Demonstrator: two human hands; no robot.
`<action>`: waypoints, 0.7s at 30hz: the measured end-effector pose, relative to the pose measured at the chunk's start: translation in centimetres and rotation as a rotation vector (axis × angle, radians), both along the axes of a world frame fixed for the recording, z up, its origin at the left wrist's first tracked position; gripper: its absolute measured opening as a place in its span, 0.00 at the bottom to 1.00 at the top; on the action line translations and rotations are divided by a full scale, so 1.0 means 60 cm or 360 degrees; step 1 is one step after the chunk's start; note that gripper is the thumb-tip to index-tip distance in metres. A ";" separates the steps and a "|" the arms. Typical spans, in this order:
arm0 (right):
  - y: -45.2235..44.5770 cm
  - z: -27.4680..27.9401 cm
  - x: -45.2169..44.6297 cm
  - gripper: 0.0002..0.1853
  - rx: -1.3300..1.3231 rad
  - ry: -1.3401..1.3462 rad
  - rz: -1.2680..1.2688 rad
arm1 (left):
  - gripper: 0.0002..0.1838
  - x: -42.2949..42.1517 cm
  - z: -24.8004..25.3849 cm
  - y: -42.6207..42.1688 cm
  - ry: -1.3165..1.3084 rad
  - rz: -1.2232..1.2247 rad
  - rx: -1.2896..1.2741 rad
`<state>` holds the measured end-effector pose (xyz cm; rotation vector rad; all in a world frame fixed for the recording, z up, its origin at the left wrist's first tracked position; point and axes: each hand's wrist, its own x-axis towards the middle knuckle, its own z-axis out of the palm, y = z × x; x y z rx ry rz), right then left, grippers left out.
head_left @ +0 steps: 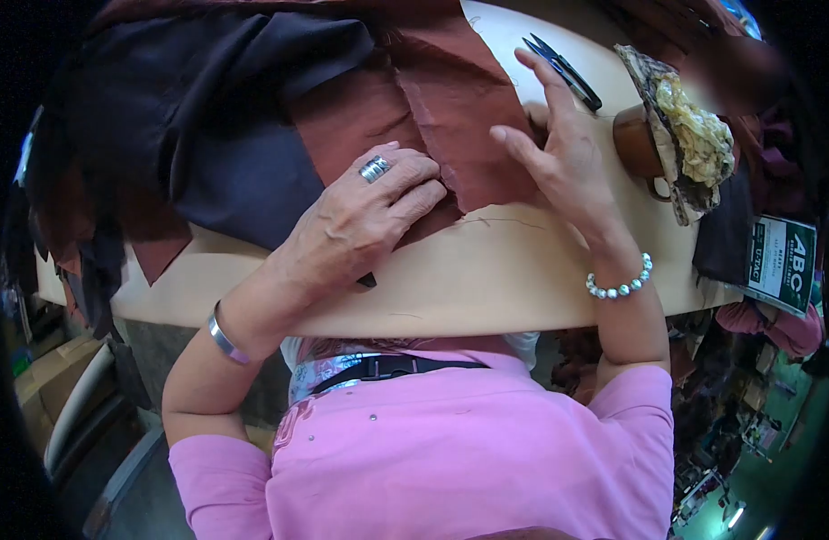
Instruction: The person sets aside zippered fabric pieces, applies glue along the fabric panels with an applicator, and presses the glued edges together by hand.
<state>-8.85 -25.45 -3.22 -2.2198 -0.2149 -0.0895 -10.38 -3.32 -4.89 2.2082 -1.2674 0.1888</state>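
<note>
My left hand (365, 211), with a ring and a silver bangle, rests at the near edge of the reddish-brown fabric (473, 117). Its fingers are curled together on the cloth around a seam or overlap; the thumb is hidden. A small dark tip (368, 280) shows beneath that wrist, the rest covered. My right hand (572, 162), wearing a bead bracelet, is raised just right of the fabric, thumb and forefinger apart, nothing between them. Black thread snips (565, 72) lie beyond it. Dark navy fabric (243, 180) spreads to the left, partly over brown pieces.
A brown mug (638, 144) stands on the right of the pale table (522, 288), with a crumpled, yellowish-topped bundle (693, 135) against it. A green and white box marked ABC (782, 261) is at the right edge. Cardboard (54, 387) sits below left.
</note>
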 end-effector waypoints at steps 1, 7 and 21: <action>-0.005 0.004 -0.009 0.34 -0.0102 0.0034 0.0008 | 0.17 0.000 0.001 0.000 -0.0003 -0.0003 0.0019; -0.008 0.004 -0.017 0.34 -0.0102 0.0045 0.0075 | 0.19 -0.003 0.005 0.001 -0.0063 -0.0017 0.0155; -0.016 -0.002 -0.012 0.31 -0.0104 0.0036 0.0145 | 0.24 -0.006 0.006 -0.002 -0.0172 0.0002 0.0382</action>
